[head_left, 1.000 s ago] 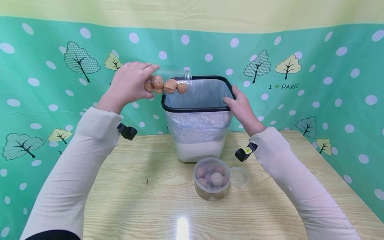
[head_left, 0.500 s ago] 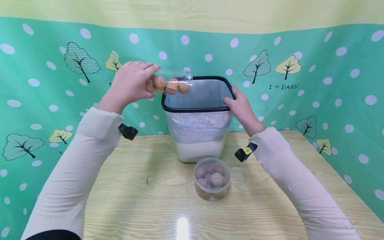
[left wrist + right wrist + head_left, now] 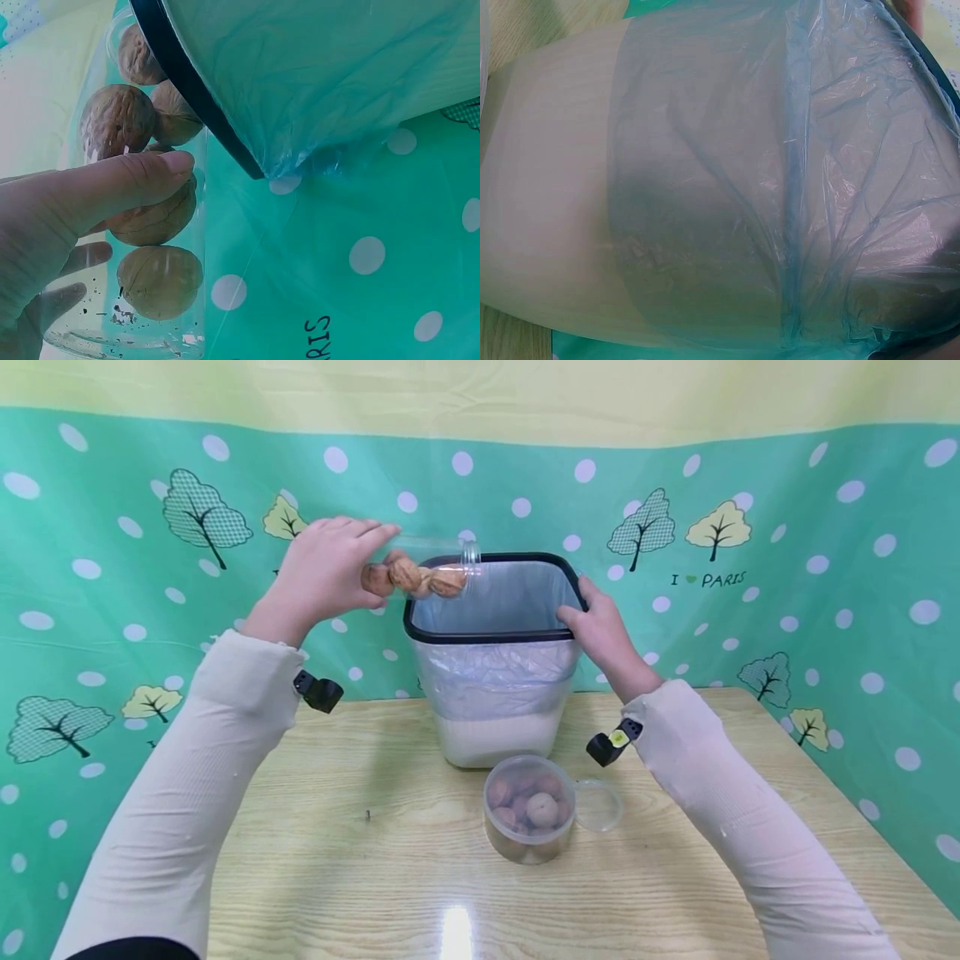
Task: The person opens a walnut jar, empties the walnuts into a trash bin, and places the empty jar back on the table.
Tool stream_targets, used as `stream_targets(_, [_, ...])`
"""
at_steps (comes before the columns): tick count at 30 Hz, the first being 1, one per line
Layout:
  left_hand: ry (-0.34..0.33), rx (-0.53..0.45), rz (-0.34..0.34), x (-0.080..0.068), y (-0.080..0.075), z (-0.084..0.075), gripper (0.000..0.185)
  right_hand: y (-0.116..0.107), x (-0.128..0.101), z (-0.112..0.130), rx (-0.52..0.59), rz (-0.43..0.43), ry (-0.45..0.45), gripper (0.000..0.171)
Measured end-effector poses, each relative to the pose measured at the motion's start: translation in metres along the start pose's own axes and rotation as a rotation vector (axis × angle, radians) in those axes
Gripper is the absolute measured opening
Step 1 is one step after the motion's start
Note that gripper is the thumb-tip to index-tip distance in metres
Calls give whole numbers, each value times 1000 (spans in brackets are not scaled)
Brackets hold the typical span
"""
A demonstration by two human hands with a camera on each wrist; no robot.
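My left hand [image 3: 330, 564] grips a clear plastic jar [image 3: 471, 553] lying almost level on its side, its mouth pointing right over the left rim of a waste bin [image 3: 480, 745]. Several walnuts [image 3: 405, 574] are inside the jar. In the left wrist view my thumb [image 3: 139, 180] crosses the jar in front of the walnuts [image 3: 118, 120], and dark crumbs lie near its base. My right hand [image 3: 600, 622] holds the bin's black rim [image 3: 495, 637] at the right, thumb on the inner side. A bluish liner bag [image 3: 705, 150] folds down over the bin's outside.
In front of the bin, a round clear tub [image 3: 531, 852] with several walnuts stands on the wooden table [image 3: 337, 877]. A clear round lid [image 3: 598, 806] lies at its right. A green dotted curtain [image 3: 517, 477] hangs right behind the bin.
The walnuts in the jar have shifted and turned, those at the front lying closer to the mouth. Both hands, the jar and the bin have stayed nearly in place.
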State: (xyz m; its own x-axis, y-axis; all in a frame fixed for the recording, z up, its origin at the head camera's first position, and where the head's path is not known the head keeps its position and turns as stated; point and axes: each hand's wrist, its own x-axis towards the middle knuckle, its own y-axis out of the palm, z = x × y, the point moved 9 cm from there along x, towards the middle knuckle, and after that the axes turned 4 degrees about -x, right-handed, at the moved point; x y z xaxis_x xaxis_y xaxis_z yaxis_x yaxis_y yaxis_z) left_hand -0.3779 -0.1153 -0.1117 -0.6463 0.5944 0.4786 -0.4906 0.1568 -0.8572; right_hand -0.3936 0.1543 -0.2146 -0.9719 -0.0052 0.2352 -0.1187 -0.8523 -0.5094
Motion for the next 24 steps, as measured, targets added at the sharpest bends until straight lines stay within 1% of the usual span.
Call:
stream_targets(7, [-8, 18, 8, 0, 0, -1, 82, -1, 0, -2, 1, 1, -12, 72])
stream_targets(12, [-11, 26, 4, 0, -1, -2, 84, -1, 0, -3, -4, -1, 0, 72])
stream_targets(20, [-3, 47, -14, 1, -3, -1, 80, -1, 0, -2, 5, 0, -2, 71])
stream_targets(24, [-1, 40, -7, 0, -3, -1, 80, 0, 0, -3, 16, 4, -6, 71])
